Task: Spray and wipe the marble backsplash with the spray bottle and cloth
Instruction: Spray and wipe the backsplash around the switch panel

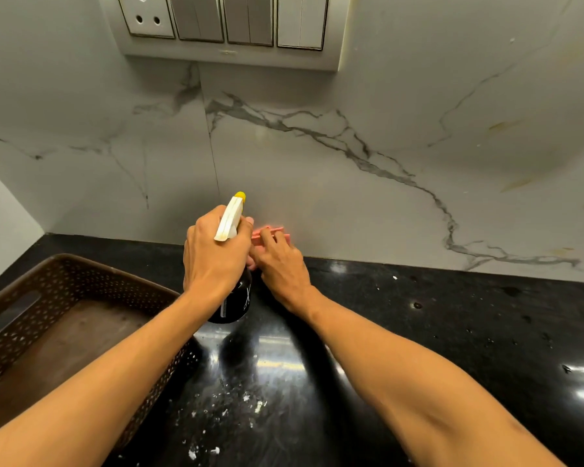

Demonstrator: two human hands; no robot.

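My left hand (214,254) grips the neck of a black spray bottle (235,303) with a white trigger head and yellow nozzle (231,215); the nozzle points at the white, grey-veined marble backsplash (334,183). The bottle's base is close to the black counter. Just to its right, my right hand (282,264) holds a folded pink cloth (267,234) at the bottom edge of the backsplash, where wall meets counter. Most of the cloth is hidden by my fingers.
A brown perforated plastic basket (21,332) sits on the black counter (452,332) at the left. A switch and socket panel (230,28) is mounted on the wall above. White crumbs lie on the counter near me. Yellowish streaks mark the backsplash at right.
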